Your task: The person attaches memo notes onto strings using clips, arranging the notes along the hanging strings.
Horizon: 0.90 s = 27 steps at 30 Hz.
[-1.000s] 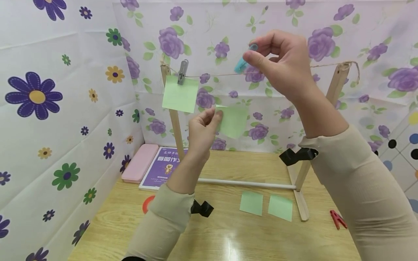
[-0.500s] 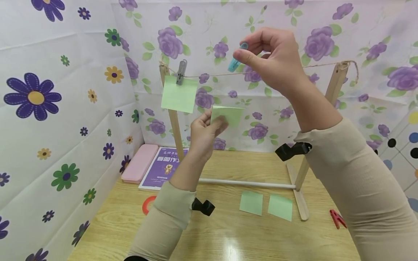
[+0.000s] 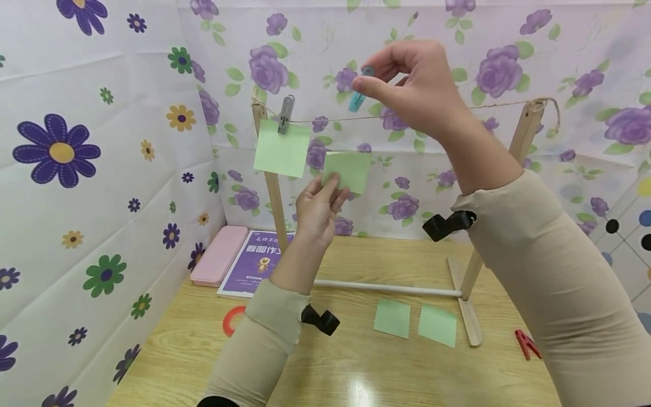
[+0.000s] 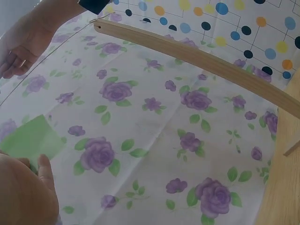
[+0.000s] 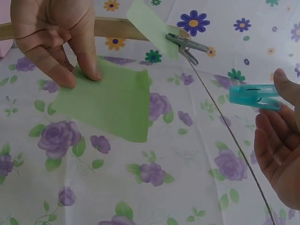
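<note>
The left hand (image 3: pixel 317 209) pinches a square, light-green paper note (image 3: pixel 352 169) between the thumb and the fingers. This note is below the thin brown twine (image 3: pixel 346 119), and does not touch it. The right hand (image 3: pixel 419 85) grasps a small turquoise plastic clothespin (image 3: pixel 358 102) by its handle end, with the nose pointing down, just above the twine.

The note is probably very light and soft. In the right wrist view its free edge curls a little, so I judge that it can bend or crease easily under strong pressure. It is better to hold it gently near the lower edge, so that the upper edge remains free for the twine. The clothespin looks light and stiff, perhaps somewhat slippery because of smooth plastic; its handle end is the proper place for squeezing.

Near the left end of the twine, a grey clothespin (image 3: pixel 286 115) holds another green note (image 3: pixel 281 150). Two more green notes (image 3: pixel 392 319) lie on the wooden table (image 3: pixel 407 373), well below the twine.
</note>
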Tool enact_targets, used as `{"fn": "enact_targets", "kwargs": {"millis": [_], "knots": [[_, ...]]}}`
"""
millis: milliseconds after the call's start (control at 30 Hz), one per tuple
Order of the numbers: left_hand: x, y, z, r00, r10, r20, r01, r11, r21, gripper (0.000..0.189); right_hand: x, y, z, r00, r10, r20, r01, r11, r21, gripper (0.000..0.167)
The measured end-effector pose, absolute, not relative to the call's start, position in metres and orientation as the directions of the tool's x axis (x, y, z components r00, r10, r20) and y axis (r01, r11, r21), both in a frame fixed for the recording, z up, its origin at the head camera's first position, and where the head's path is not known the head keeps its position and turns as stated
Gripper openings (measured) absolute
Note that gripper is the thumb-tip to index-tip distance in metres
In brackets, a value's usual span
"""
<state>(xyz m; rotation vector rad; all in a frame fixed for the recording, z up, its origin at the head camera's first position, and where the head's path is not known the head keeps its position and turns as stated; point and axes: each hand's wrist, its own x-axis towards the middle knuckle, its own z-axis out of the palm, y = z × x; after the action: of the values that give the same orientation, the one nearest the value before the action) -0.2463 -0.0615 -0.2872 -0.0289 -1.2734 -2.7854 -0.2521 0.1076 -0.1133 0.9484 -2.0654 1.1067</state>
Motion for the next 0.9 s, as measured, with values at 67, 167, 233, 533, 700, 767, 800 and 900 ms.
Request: {"fn": "enact_targets", "kwargs": {"millis": [67, 167, 233, 533, 700, 767, 800, 900], "knots": [[-0.247, -0.061, -0.286, -0.996, -0.076, 0.042, 0.082, -0.653, 0.753, 0.035, -0.253, 0.105, -0.113, -0.548, -0.332, 0.768, -0.813, 0.425, -0.397, 0.019], [-0.248, -0.059, -0.285, -0.995, -0.088, 0.040, 0.088, -0.659, 0.747, 0.025, -0.253, 0.100, -0.112, -0.545, -0.362, 0.756, -0.807, 0.472, -0.356, 0.021], [-0.249, -0.058, -0.283, -0.994, -0.099, 0.039, 0.096, -0.673, 0.734, 0.021, -0.253, 0.097, -0.111, -0.551, -0.376, 0.745, -0.799, 0.494, -0.343, 0.021], [-0.253, -0.055, -0.281, -0.987, -0.143, 0.073, 0.156, -0.741, 0.653, 0.010, -0.255, 0.085, -0.111, -0.605, -0.381, 0.699, -0.755, 0.554, -0.351, 0.020], [-0.254, -0.054, -0.280, -0.985, -0.146, 0.088, 0.169, -0.764, 0.623, 0.006, -0.257, 0.081, -0.112, -0.631, -0.378, 0.677, -0.733, 0.577, -0.361, 0.022], [-0.254, -0.054, -0.280, -0.985, -0.145, 0.090, 0.170, -0.769, 0.616, 0.006, -0.258, 0.081, -0.112, -0.640, -0.382, 0.666, -0.726, 0.583, -0.364, 0.023], [-0.254, -0.054, -0.280, -0.985, -0.145, 0.092, 0.170, -0.771, 0.614, 0.006, -0.258, 0.080, -0.112, -0.643, -0.386, 0.662, -0.725, 0.586, -0.363, 0.023], [-0.254, -0.055, -0.279, -0.984, -0.144, 0.104, 0.178, -0.767, 0.616, 0.006, -0.259, 0.079, -0.112, -0.656, -0.393, 0.644, -0.716, 0.595, -0.366, 0.024]]}}
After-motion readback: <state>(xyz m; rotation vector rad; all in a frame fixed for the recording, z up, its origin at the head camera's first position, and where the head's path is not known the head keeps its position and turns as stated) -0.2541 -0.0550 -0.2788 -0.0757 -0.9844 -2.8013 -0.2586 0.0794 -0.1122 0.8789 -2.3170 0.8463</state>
